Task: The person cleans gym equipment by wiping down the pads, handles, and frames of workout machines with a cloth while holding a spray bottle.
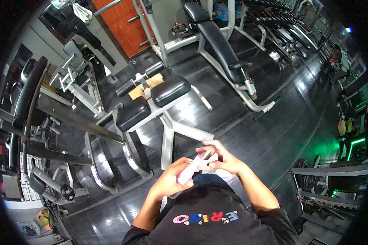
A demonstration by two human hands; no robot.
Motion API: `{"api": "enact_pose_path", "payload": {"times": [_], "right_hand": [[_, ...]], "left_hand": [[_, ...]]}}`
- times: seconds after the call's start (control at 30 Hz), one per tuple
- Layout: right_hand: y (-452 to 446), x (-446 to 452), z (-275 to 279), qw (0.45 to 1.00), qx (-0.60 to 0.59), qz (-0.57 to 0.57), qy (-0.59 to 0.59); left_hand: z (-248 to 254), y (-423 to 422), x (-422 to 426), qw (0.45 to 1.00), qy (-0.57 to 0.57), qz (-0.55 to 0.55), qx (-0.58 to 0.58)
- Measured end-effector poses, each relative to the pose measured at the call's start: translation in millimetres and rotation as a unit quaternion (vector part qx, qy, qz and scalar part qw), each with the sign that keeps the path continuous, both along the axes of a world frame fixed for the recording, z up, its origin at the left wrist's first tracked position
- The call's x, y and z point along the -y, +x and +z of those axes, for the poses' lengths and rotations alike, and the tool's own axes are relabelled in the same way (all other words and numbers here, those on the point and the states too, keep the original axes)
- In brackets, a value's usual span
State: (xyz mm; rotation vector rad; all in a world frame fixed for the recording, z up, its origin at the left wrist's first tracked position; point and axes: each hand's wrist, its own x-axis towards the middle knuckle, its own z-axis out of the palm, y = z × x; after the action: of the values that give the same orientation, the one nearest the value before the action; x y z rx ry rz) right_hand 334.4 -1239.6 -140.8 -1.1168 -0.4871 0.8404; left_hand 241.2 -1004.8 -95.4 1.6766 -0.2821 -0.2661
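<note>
Directly beyond the hands stands a padded machine, its two black cushions point(171, 90) borne on a pale frame point(167, 143) whose splayed legs reach nearly to the hands and block the way forward. Black foam rollers point(125, 87) and a tan sheet point(152, 85) lie behind the cushions. Farther right, an inclined bench point(221, 51) slopes down toward the viewer; beyond it, at the far right, is a dumbbell rack point(274, 18). More machines crowd the left side, and weight plates point(302, 164) hang at the near right.

The floor point(249, 136) is black and glossy, with seams and bright reflections. An orange-brown door point(124, 26) is set in the far wall; green light glows at right, where another person point(337, 59) appears, small and indistinct.

The pink-and-white object point(186, 174) is held just in front of the dark shirt point(221, 204). Its long axis runs obliquely from near left to far right, the bright pink end far. The left hand point(171, 178) has its fingers curled closely around it; the right hand point(225, 159) has its fingers bent and partly closed on a white piece point(209, 160) at the far end, whose nature cannot be told.
</note>
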Motion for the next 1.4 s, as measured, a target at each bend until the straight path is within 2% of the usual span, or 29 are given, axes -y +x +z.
{"api": "enact_pose_path", "payload": {"times": [0.03,0.1,0.13,0.37,0.43,0.47,0.57,0.63,0.67,0.7,0.73,0.77,0.83,0.9,0.97,1.07,1.17,1.2,1.33,1.4], "right_hand": [[2.7,2.6,-16.1,0.995,-0.090,0.025,0.022],[10.5,-5.5,-40.2,0.995,0.025,0.092,0.021],[9.1,-8.1,-41.8,0.990,-0.018,0.128,-0.053],[58.1,-34.3,-52.4,0.996,-0.040,0.045,-0.065],[81.9,-34.7,-60.1,0.983,-0.065,0.053,-0.165],[90.5,-35.4,-60.7,0.992,-0.059,0.002,-0.113],[123.7,-17.2,-94.2,0.975,-0.036,-0.114,-0.185],[146.3,3.4,-98.2,0.890,-0.130,-0.122,-0.420],[145.8,8.3,-111.1,0.917,-0.098,-0.219,-0.319],[153.9,20.8,-122.0,0.897,-0.135,-0.233,-0.351],[157.6,26.7,-134.6,0.888,-0.166,-0.282,-0.324],[161.0,33.2,-146.3,0.875,-0.196,-0.330,-0.296],[175.5,37.6,-153.4,0.871,-0.240,-0.334,-0.267],[190.9,36.5,-164.0,0.850,-0.268,-0.391,-0.227],[211.8,35.5,-173.0,0.862,-0.265,-0.372,-0.221],[248.9,28.8,-193.9,0.884,-0.261,-0.318,-0.222],[295.4,18.8,-204.0,0.909,-0.219,-0.248,-0.252],[312.6,16.4,-205.2,0.925,-0.195,-0.216,-0.243],[377.9,7.8,-216.8,0.925,-0.192,-0.148,-0.293],[408.4,2.1,-225.6,0.930,-0.175,-0.124,-0.297]], "left_hand": [[-0.9,6.2,3.2,1.000,0.000,-0.001,0.000],[-3.6,20.2,5.0,0.997,0.069,0.003,0.031],[3.1,25.3,4.8,0.996,0.091,0.015,0.020],[-28.9,66.5,-21.9,0.994,-0.032,0.064,-0.078],[-40.6,90.4,-26.9,0.991,-0.070,0.050,-0.102],[-46.9,105.8,-29.1,0.987,-0.086,0.047,-0.131],[-91.4,156.6,-33.6,0.975,-0.117,0.061,-0.179],[-123.4,185.1,-34.5,0.973,-0.046,0.078,-0.211],[-142.4,201.1,-35.6,0.972,-0.053,0.079,-0.216],[-162.5,213.7,-35.7,0.967,-0.038,0.068,-0.243],[-171.8,222.4,-33.3,0.960,-0.023,0.058,-0.273],[-179.9,229.8,-26.8,0.961,-0.006,0.099,-0.258],[-191.0,239.8,-23.2,0.971,-0.017,0.090,-0.222],[-198.1,247.0,-18.2,0.966,-0.026,0.104,-0.234],[-203.7,254.0,-13.2,0.960,-0.036,0.122,-0.248],[-216.6,261.9,-11.1,0.952,0.055,0.111,-0.279],[-198.5,276.5,-5.6,0.941,0.098,0.143,-0.291],[-207.6,277.3,-0.5,0.933,0.075,0.179,-0.302],[-215.2,296.6,25.9,0.915,0.053,0.251,-0.313],[-221.4,311.7,42.6,0.890,-0.007,0.312,-0.333]]}}
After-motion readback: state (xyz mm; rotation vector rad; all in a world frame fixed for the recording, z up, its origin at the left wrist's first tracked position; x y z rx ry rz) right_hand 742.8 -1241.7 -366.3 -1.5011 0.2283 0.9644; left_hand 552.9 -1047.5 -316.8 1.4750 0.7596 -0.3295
